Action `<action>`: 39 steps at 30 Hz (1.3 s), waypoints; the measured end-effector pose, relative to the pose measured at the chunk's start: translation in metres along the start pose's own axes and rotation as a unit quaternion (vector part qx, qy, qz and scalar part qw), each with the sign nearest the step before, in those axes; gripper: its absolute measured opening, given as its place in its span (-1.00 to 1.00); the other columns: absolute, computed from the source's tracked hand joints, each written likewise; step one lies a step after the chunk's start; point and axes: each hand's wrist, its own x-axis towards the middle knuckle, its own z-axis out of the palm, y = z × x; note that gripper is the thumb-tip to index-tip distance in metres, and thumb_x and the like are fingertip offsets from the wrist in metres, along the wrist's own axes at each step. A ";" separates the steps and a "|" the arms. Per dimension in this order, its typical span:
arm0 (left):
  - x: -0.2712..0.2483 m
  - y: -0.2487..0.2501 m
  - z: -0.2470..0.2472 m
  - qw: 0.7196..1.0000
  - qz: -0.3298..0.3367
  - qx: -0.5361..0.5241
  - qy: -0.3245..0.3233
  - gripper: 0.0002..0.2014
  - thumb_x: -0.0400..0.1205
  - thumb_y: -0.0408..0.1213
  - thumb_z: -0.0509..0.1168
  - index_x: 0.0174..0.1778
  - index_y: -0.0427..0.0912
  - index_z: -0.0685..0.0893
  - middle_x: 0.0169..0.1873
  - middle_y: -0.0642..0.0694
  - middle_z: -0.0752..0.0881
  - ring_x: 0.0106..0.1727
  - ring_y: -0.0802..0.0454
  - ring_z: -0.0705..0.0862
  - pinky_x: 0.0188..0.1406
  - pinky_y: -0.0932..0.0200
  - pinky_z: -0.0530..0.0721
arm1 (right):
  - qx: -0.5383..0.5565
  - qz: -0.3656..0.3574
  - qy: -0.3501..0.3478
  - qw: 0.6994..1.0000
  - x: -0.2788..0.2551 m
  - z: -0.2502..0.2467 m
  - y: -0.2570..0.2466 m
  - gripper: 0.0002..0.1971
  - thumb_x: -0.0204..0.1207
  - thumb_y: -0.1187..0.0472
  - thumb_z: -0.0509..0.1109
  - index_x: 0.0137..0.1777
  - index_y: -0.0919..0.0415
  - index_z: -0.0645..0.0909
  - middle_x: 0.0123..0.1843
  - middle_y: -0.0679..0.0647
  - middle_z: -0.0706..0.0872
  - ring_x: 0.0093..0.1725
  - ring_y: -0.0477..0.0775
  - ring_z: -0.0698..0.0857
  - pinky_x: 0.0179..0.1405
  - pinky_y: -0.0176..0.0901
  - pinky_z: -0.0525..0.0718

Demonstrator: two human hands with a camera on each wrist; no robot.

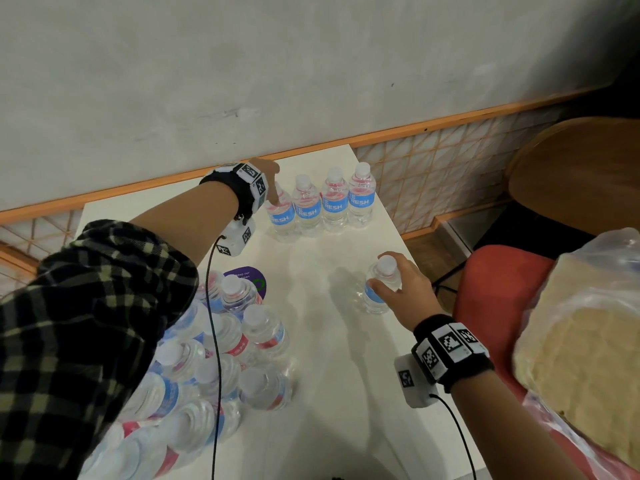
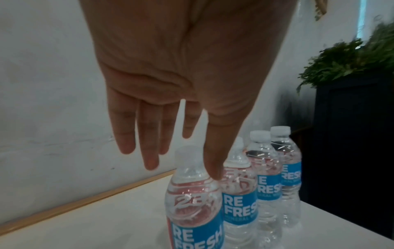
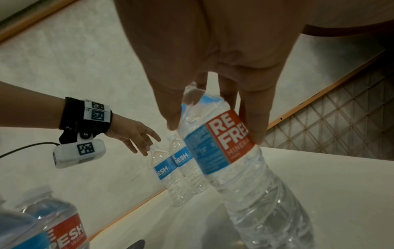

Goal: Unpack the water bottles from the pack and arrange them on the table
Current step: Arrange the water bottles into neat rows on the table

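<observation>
Four water bottles with blue labels stand in a row at the far edge of the white table. My left hand hovers over the leftmost bottle, fingers straight; the thumb touches its shoulder. My right hand grips another bottle from above near the table's right edge. In the right wrist view my fingers curl round the label of this bottle, which is tilted. I cannot tell whether its base touches the table. The opened pack with several bottles lies at the near left.
A grey wall with an orange ledge runs right behind the row. To the right of the table stand a red chair and a large plastic bag. A purple sticker lies beside the pack. A plant tops a dark cabinet.
</observation>
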 end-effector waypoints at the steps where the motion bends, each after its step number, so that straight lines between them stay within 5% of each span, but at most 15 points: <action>1: -0.006 0.003 -0.004 1.000 0.002 -0.011 0.006 -0.35 0.51 -0.20 0.48 0.49 -0.18 0.40 0.46 -0.14 0.48 0.43 -0.14 0.49 0.27 0.06 0.51 | 0.000 0.000 -0.002 1.000 0.000 -0.001 0.000 -0.58 0.45 0.10 0.48 0.30 0.02 0.50 0.19 0.02 0.63 0.16 0.01 0.58 0.17 -0.21 0.48; 6: -0.067 0.043 -0.029 0.994 0.106 -0.012 -0.003 -0.68 0.54 -0.11 0.41 0.10 -0.26 0.68 0.05 -0.17 0.72 0.08 -0.15 0.66 0.01 0.08 0.57 | -0.010 -0.003 -0.006 1.000 0.001 -0.001 0.000 -0.58 0.46 0.09 0.47 0.30 0.02 0.49 0.19 0.05 0.64 0.16 0.07 0.60 0.21 -0.11 0.53; 11: -0.126 0.065 -0.006 0.961 0.212 -0.001 -0.179 -0.67 0.50 0.06 0.43 -0.13 -0.16 0.65 -0.35 0.01 0.63 -0.37 0.12 0.51 -0.42 0.31 0.42 | -0.009 -0.005 -0.009 1.000 0.002 0.000 0.002 -0.56 0.46 0.09 0.47 0.32 0.03 0.48 0.19 0.08 0.64 0.17 0.09 0.60 0.21 -0.09 0.54; 16: -0.158 0.062 0.027 0.941 0.197 0.091 -0.259 -0.50 0.37 0.19 0.47 -0.10 -0.21 0.67 -0.36 -0.01 0.64 -0.33 0.02 0.55 -0.35 0.25 0.47 | -0.010 -0.006 -0.012 1.000 0.002 0.000 0.003 -0.57 0.47 0.07 0.46 0.32 0.02 0.48 0.19 0.05 0.64 0.17 0.06 0.59 0.17 -0.17 0.49; 19: -0.169 0.060 0.027 0.926 0.190 0.153 -0.289 -0.49 0.39 0.02 0.53 0.09 -0.23 0.56 -0.24 -0.03 0.59 -0.21 -0.01 0.54 -0.38 0.24 0.41 | -0.012 -0.007 -0.012 1.000 0.001 0.000 0.003 -0.56 0.47 0.08 0.45 0.32 0.02 0.47 0.19 0.04 0.64 0.17 0.05 0.59 0.18 -0.18 0.48; 21: -0.169 0.062 0.024 0.922 0.201 0.140 -0.299 -0.60 0.41 -0.16 0.54 0.02 -0.17 0.51 -0.37 -0.01 0.59 -0.28 0.00 0.56 -0.40 0.26 0.43 | -0.013 -0.007 -0.013 1.000 0.002 0.001 0.003 -0.57 0.46 0.07 0.45 0.32 0.02 0.47 0.18 0.05 0.64 0.16 0.05 0.59 0.16 -0.18 0.49; 26: -0.160 0.058 0.026 0.967 0.165 -0.001 -0.195 -0.76 0.38 -0.15 0.48 -0.17 -0.17 0.62 -0.50 -0.01 0.71 -0.28 -0.02 0.78 -0.31 0.23 0.63 | -0.010 -0.008 -0.010 1.000 0.003 0.002 0.003 -0.59 0.46 0.08 0.46 0.28 0.02 0.48 0.15 0.04 0.65 0.14 0.05 0.60 0.14 -0.18 0.50; 29: -0.150 0.060 0.026 0.981 0.109 -0.079 -0.142 -0.77 0.48 -0.15 0.42 -0.12 -0.25 0.64 -0.53 -0.01 0.70 -0.46 0.06 0.72 -0.38 0.27 0.62 | -0.010 -0.009 -0.010 1.000 0.002 0.001 0.003 -0.60 0.46 0.08 0.46 0.27 0.02 0.49 0.14 0.04 0.65 0.13 0.05 0.60 0.12 -0.18 0.49; 31: -0.140 0.060 0.022 0.984 0.092 -0.096 -0.115 -0.75 0.51 -0.17 0.41 -0.06 -0.29 0.66 -0.36 -0.10 0.77 -0.48 0.10 0.69 -0.41 0.31 0.57 | -0.009 -0.006 -0.011 1.000 0.001 0.001 0.003 -0.60 0.46 0.08 0.46 0.27 0.01 0.49 0.14 0.04 0.65 0.13 0.05 0.60 0.12 -0.19 0.49; 35: -0.120 0.060 0.009 0.987 0.116 -0.068 -0.085 -0.72 0.48 -0.37 0.40 0.12 -0.19 0.67 -0.09 -0.09 0.65 -0.17 0.00 0.59 -0.25 0.27 0.51 | -0.009 -0.004 -0.012 1.000 0.002 0.001 0.002 -0.60 0.45 0.09 0.46 0.27 0.00 0.49 0.15 0.05 0.64 0.14 0.05 0.60 0.14 -0.18 0.50; 39: -0.107 0.056 0.008 0.988 0.129 -0.073 -0.044 -0.71 0.48 -0.61 0.22 -0.01 -0.21 0.69 0.06 -0.22 0.69 -0.04 -0.14 0.60 -0.12 0.19 0.48 | -0.005 -0.004 -0.010 1.000 0.001 0.001 0.001 -0.61 0.46 0.09 0.46 0.27 0.00 0.49 0.15 0.04 0.64 0.13 0.05 0.60 0.15 -0.17 0.50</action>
